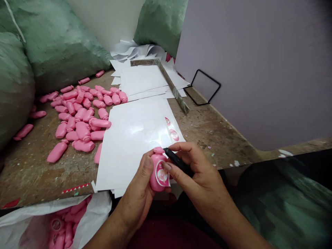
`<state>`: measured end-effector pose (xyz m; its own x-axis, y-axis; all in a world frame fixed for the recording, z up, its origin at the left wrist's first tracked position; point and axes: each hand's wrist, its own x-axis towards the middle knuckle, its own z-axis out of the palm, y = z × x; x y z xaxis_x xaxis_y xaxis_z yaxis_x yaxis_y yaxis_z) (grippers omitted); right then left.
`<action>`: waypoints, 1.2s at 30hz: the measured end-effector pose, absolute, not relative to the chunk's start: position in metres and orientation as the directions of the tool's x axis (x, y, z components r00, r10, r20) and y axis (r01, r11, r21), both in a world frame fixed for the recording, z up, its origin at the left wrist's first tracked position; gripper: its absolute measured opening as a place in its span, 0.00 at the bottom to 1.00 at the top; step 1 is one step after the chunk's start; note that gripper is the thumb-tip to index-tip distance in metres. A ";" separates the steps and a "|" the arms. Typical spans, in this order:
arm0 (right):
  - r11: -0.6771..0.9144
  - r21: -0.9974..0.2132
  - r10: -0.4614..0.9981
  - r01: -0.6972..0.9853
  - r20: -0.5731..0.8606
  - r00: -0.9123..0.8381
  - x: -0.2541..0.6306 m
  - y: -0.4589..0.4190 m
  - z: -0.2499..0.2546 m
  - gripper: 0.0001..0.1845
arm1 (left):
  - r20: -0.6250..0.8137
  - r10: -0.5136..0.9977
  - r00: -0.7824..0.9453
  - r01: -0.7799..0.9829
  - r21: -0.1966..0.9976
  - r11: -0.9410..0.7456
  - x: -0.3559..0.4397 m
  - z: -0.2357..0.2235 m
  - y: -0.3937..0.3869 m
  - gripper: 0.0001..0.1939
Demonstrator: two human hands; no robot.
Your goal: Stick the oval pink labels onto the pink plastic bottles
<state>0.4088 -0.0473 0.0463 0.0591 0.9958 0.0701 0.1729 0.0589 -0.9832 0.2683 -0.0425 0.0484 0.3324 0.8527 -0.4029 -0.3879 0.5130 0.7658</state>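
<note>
My left hand [140, 188] is closed around a small pink bottle [157, 169] with a round pink-and-white sticker [162, 175] on its front. My right hand [199, 173] grips a thin black tool [176, 160], and its thumb presses on the sticker's edge. Both hands hover over the near edge of a glossy white sticker sheet [132, 141], which still carries two pink stickers [172, 131] at its right side.
Several loose pink bottles [83, 117] lie on the worn tabletop [31, 166] to the left. More white sheets [142, 79] and a grey bar [171, 83] lie behind. A white bag [38, 221] of labelled bottles sits at lower left. Green sacks [52, 38] stand at the back.
</note>
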 end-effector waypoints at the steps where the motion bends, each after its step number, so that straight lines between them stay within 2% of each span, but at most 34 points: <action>1: 0.083 -0.972 0.992 0.218 0.101 0.072 0.409 -0.048 0.046 0.09 | -0.402 0.854 0.330 -0.377 0.773 0.510 0.269 0.049 -0.043 0.24; 6: 0.139 -0.914 0.979 0.380 0.184 0.085 0.411 -0.046 0.047 0.08 | -0.413 0.843 0.345 -0.332 0.786 0.521 0.271 0.049 -0.046 0.19; 16: 0.048 -0.910 0.996 0.412 0.073 0.045 0.412 -0.044 0.045 0.10 | -0.407 0.826 0.390 -0.448 0.700 0.556 0.271 0.039 -0.040 0.15; 21: 0.024 -0.876 0.998 0.482 0.046 0.033 0.410 -0.044 0.048 0.12 | -0.394 0.821 0.413 -0.487 0.666 0.565 0.269 0.037 -0.039 0.18; 25: 0.026 -0.865 0.998 0.502 0.050 0.034 0.409 -0.044 0.049 0.12 | -0.409 0.787 0.462 -0.408 0.690 0.598 0.268 0.043 -0.041 0.17; 29: 0.026 -0.854 0.998 0.520 0.053 0.036 0.410 -0.046 0.049 0.12 | -0.416 0.754 0.509 -0.376 0.681 0.629 0.265 0.043 -0.040 0.23; 36: 0.051 -0.878 0.998 0.476 0.064 0.011 0.411 -0.045 0.051 0.11 | -0.410 0.741 0.532 -0.379 0.667 0.642 0.262 0.040 -0.038 0.26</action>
<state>0.4113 -0.0451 0.0510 0.0113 0.9979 0.0637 0.4764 0.0506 -0.8778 0.2621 -0.0382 0.0400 0.5321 0.7406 -0.4103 -0.3786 0.6415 0.6672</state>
